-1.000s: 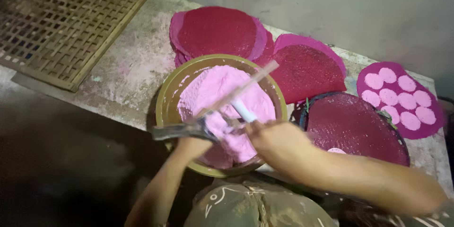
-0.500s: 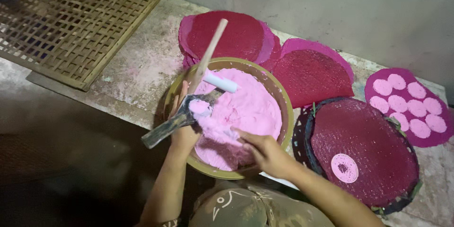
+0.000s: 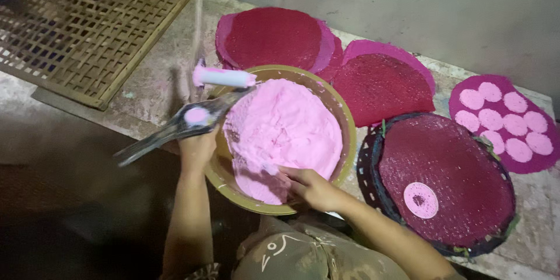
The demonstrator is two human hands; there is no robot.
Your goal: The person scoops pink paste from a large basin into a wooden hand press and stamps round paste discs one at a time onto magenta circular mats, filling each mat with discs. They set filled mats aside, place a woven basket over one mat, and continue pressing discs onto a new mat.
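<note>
Since half a second ago, the white roller (image 3: 224, 77) has tipped from slanting upward to lying nearly level over the far-left rim of the bowl (image 3: 344, 122), and the right hand (image 3: 312, 188) has slid a little toward the near edge of the pink dough (image 3: 283, 134). Closed around a grey metal press (image 3: 175, 128), the left hand (image 3: 198, 149) sits just outside the bowl's left rim, and a small pink lump (image 3: 196, 115) rests in the press just above the knuckles. With fingers curled, the right hand digs into the near edge of the dough; whether it has pinched any off is hidden. Dough fills most of the bowl, leaving a bare strip of wall on the near and left sides. Right of the bowl, touching or nearly so, a round woven tray (image 3: 455, 169) with a dark red mat carries one flat pink disc (image 3: 421, 200). Beyond the bowl, two red mats (image 3: 274, 38) overlap, and farther right a purple mat (image 3: 504, 122) holds rows of pink discs, well apart from both hands. Open tabletop (image 3: 151, 81) lies left of the bowl up to a bamboo lattice (image 3: 76, 23); the near edge drops into shadow.
</note>
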